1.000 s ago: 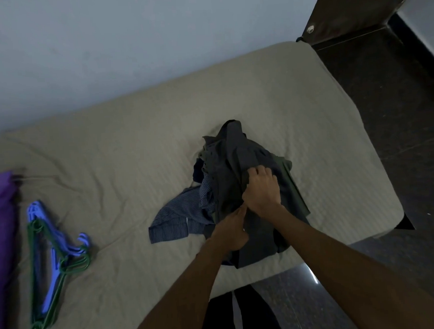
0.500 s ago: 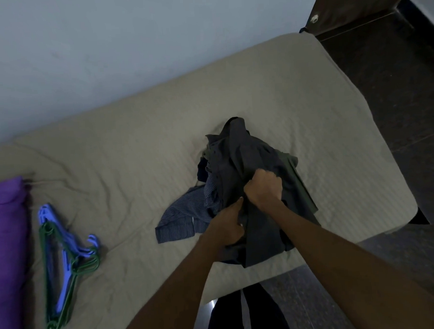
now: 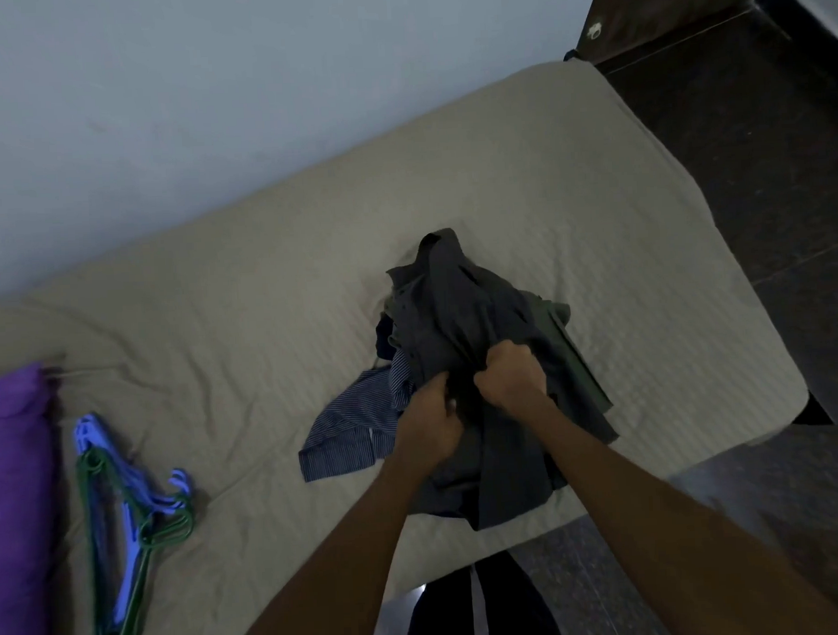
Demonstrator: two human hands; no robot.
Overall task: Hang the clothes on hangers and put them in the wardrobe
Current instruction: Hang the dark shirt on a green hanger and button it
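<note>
two fists (image 3: 429, 420) (image 3: 504, 378) bunched in dark shirt (image 3: 460, 315)

Wide bare stretch of beige ribbed bedsheet (image 3: 243, 296) lies open btwn the heap of dark crumpled clothes (image 3: 460, 325) and the bundle of blue & green plastic hangers (image 3: 127, 498) at left. Purple folded cloth (image 3: 11, 479) blocks far left edge. Pale wall (image 3: 205, 86) closes off the back; dark tiled floor (image 3: 762, 206) open on the right.
</note>
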